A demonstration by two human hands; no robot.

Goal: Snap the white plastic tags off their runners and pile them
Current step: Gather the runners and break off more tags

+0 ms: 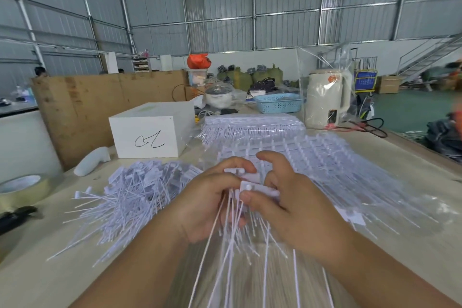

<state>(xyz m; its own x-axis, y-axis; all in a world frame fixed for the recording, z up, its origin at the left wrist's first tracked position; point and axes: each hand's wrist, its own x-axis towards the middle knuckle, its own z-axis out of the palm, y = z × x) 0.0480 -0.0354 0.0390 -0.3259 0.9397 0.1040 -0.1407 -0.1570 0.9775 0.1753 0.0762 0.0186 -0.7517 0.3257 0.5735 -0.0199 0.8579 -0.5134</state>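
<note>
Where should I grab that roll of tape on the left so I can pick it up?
The roll of tape lies flat on the table with its hole facing up. Probably best from above: put your fingers into the hole, your thumb outside, and pinch the wall on the near side. The black tool beside it leaves that side free.

Over the counter (62, 272), the left hand (210, 197) grips a bunch of white tags (250, 180), their thin tails hanging toward the camera. The right hand (295, 202) pinches the tag heads. A loose pile of tags (130, 197) lies to the left, uncut runner sheets (325, 157) beyond, near a white box (150, 130).
</note>
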